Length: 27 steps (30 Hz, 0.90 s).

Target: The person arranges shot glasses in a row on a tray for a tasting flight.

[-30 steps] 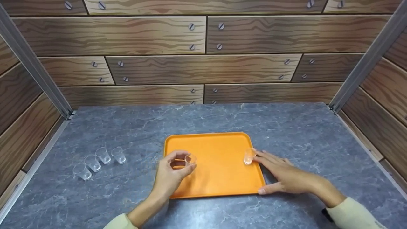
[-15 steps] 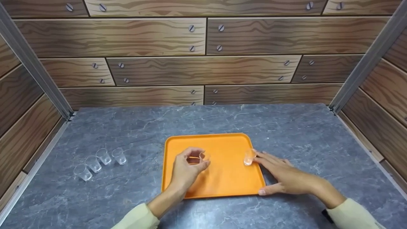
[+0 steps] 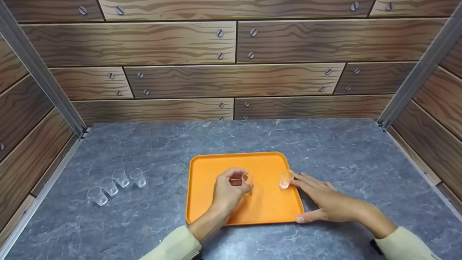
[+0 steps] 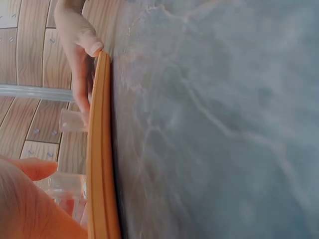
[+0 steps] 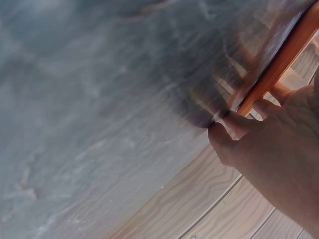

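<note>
Clear plastic, a small cup [image 3: 245, 177] sits pinched between the thumb and curled fingers [image 3: 236, 172] of the left hand [image 3: 229, 189], held just above the middle of the orange tray [image 3: 265, 207]. In the left wrist view the same cup [image 4: 64, 183] shows beside the thumb, with the tray's rim [image 4: 99, 164] running edge-on past it.

The right hand [image 3: 325, 202] lies flat and relaxed at the tray's right edge — fingers [image 3: 303, 180] straight and slightly spread, their tips against a second clear cup [image 3: 285, 179] that stands on the tray near its right rim. Its thumb rests at the tray's near right corner, which the right wrist view shows close up: the thumb tip [image 5: 225, 130] against the orange rim [image 5: 279, 64]. Whether the fingertips press the second cup or merely touch it cannot be told.

The tray lies on a grey marbled table [image 3: 151, 144], a little right of centre. Well apart to the left, four more clear cups [image 3: 117, 182] stand upright in a slanting row — none touched. Wood-grain panels [image 3: 234, 79] with screw heads wall the table at the back and both sides.
</note>
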{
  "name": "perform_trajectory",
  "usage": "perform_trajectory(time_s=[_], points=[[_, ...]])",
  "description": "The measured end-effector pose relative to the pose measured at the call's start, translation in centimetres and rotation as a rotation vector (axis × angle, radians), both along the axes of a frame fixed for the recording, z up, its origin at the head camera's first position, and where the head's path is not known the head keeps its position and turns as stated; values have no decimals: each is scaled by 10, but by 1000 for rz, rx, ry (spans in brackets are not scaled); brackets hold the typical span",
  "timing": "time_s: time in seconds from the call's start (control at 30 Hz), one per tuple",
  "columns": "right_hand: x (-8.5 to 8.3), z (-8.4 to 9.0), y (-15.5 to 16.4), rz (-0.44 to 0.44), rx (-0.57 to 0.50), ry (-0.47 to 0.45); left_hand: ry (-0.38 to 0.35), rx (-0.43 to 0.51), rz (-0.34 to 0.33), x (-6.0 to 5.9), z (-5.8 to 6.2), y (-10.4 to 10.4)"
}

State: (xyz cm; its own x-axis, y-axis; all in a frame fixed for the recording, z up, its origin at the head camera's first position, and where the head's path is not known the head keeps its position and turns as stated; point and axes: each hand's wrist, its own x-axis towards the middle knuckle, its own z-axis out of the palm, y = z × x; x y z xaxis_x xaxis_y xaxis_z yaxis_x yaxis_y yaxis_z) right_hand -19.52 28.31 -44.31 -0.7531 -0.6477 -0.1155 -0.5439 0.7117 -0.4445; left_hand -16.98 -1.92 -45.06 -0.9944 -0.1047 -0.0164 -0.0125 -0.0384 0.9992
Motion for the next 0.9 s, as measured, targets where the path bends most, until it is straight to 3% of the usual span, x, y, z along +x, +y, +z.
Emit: perform_trajectory(time_s=[0.27, 0.9], points=[[0, 1, 0, -6, 6, -11, 36, -27, -7, -8, -4, 18], [2, -1, 1, -6, 19, 1, 11, -55, -26, -15, -4, 37]])
